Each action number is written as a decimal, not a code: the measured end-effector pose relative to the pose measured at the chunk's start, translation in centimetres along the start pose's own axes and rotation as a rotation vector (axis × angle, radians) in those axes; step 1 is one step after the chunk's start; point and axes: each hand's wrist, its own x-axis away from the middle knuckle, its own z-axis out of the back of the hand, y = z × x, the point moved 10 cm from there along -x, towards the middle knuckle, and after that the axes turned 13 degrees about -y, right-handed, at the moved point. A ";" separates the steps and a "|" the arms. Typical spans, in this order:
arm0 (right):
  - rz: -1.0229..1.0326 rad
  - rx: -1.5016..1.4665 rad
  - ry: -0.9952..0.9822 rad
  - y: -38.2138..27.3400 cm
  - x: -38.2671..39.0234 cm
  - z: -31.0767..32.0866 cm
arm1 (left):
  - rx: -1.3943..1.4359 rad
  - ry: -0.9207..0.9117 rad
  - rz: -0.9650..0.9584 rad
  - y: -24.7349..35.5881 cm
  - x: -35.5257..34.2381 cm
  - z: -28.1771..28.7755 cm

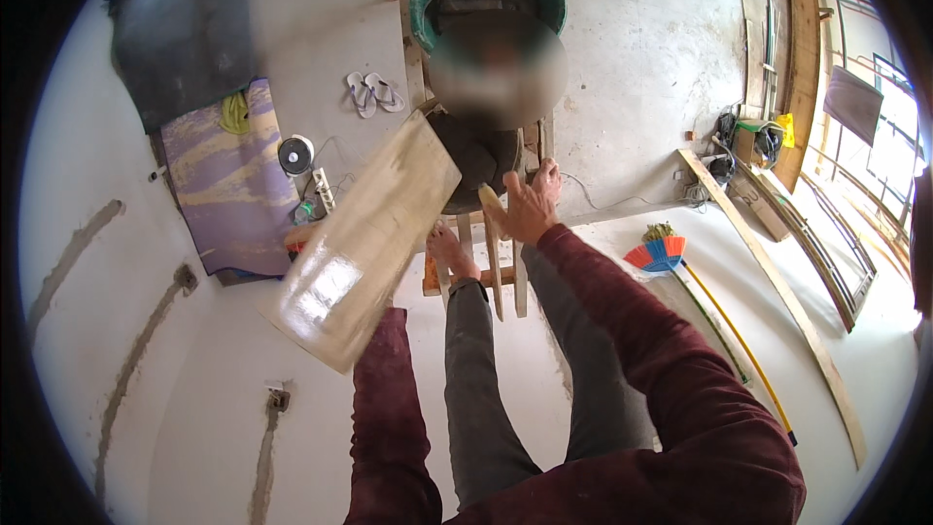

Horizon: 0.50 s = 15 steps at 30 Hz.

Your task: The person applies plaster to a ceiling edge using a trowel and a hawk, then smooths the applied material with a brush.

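Observation:
A long beige rectangular tile (374,243) with a glossy patch is held tilted in the air at centre left. My left sleeve runs up to its lower edge, and the tile hides my left hand. Right of the tile, my right hand (530,209) is open, thumb and fingers apart. Its thumb is beside the rounded tip of a pale wooden stick (489,199); whether they touch I cannot tell. Just beyond, a dark round container (476,160) holds dark material. My bare feet are on either side of wooden slats.
Behind stands a green bucket (422,0) with a wire handle; a blurred patch covers part of it. White flip-flops (374,94) and a purple mat (224,194) lie left. At right are a broom (661,253) and a long plank (777,301). A cable crosses the floor.

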 end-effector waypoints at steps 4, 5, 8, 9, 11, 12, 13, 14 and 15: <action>-0.114 -0.459 -0.216 2.4 0.2 -7.4 | 0.110 -0.017 -0.039 1.4 0.5 0.4; -0.091 -0.446 -0.223 1.4 -0.2 -7.4 | 0.140 -0.025 -0.040 1.3 1.1 0.7; -0.124 -0.248 -0.282 -0.3 0.7 -6.3 | 0.241 -0.057 -0.033 0.8 3.5 2.1; -0.117 -0.221 -0.281 -0.5 2.1 -5.1 | 0.281 -0.066 -0.036 0.8 4.2 2.1; -0.089 -0.166 -0.272 -1.4 5.0 -2.6 | 0.362 -0.093 -0.027 0.7 6.0 2.9; -0.033 -0.193 -0.149 -1.4 6.2 -1.4 | 0.396 -0.101 -0.026 0.7 7.1 3.6; -0.005 -0.174 -0.064 -0.9 6.5 -0.9 | 0.433 -0.116 -0.022 0.8 7.8 4.0; 0.017 -0.158 0.021 -0.1 7.0 -0.8 | 0.462 -0.134 -0.019 0.9 8.6 4.5; 0.047 -0.145 0.098 -0.5 7.6 0.0 | 0.482 -0.152 -0.002 0.4 9.9 5.0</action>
